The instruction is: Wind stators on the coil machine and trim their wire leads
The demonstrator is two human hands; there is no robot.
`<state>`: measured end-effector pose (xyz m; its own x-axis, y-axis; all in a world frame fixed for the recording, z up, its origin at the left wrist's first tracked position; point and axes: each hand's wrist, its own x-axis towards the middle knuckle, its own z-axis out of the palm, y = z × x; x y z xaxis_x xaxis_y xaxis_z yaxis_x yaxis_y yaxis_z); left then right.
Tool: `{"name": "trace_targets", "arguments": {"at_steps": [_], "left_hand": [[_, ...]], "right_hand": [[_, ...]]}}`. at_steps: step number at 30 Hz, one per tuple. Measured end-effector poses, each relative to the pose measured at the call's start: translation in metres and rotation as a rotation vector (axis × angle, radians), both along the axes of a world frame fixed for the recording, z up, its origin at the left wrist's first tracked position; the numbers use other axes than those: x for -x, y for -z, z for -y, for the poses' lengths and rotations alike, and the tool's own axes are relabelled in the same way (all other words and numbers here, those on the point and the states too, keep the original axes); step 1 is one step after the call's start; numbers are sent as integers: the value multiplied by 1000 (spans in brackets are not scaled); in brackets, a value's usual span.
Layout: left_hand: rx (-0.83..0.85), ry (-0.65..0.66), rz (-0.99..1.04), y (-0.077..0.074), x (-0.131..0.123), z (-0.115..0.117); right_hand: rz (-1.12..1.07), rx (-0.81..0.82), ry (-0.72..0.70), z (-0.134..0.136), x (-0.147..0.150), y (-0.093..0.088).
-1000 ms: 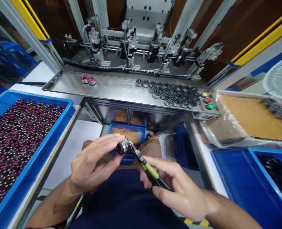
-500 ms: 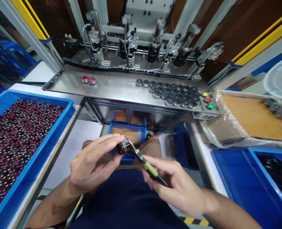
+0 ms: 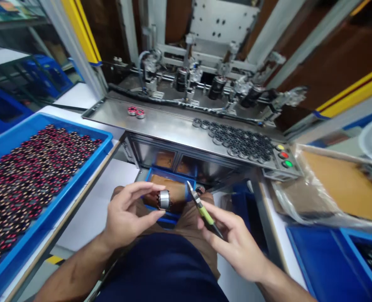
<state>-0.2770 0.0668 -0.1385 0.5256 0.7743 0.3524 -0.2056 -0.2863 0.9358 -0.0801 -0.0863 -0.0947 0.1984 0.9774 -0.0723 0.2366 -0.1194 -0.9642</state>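
Note:
Between the thumb and fingers of my left hand is a motor stator, a short metal ring with dark ends and a bright silver side turned toward the right. My right hand grips a pair of cutting pliers by its green and black handles. The plier jaws point up and to the left, apart from the stator. Both hands are above my lap. Whether the jaws are parted is hard to make out.
A blue bin full of stators stands at the left. On the steel ledge ahead lie two red stators and many dark ones. Push buttons, a plastic-lined box and blue bins are at the right.
The pliers have drawn away from the stator to the right. My left hand has turned the stator so its silver side shows. The whole view has shifted slightly.

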Motion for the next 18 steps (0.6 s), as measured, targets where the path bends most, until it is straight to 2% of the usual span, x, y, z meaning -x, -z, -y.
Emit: {"name": "trace_targets", "arguments": {"at_steps": [2, 4, 7, 9, 11, 13, 16, 18], "left_hand": [[324, 91, 63, 8, 5, -3], [562, 161, 162, 15, 13, -7], [716, 181, 266, 22, 30, -12], [726, 165, 283, 23, 45, -12], [657, 130, 281, 23, 62, -10], [566, 73, 269, 22, 83, -8], [445, -56, 163, 19, 127, -9], [329, -184, 11, 16, 165, -13]], "right_hand": [[143, -36, 13, -13, -8, 2], [290, -101, 33, -38, -25, 2], [455, -199, 94, -105, -57, 3], [610, -193, 171, -161, -72, 3], [768, -85, 249, -213, -77, 3], [874, 55, 314, -255, -74, 5], [996, 140, 322, -294, -69, 14], [1087, 61, 295, -308, -75, 27]]}}
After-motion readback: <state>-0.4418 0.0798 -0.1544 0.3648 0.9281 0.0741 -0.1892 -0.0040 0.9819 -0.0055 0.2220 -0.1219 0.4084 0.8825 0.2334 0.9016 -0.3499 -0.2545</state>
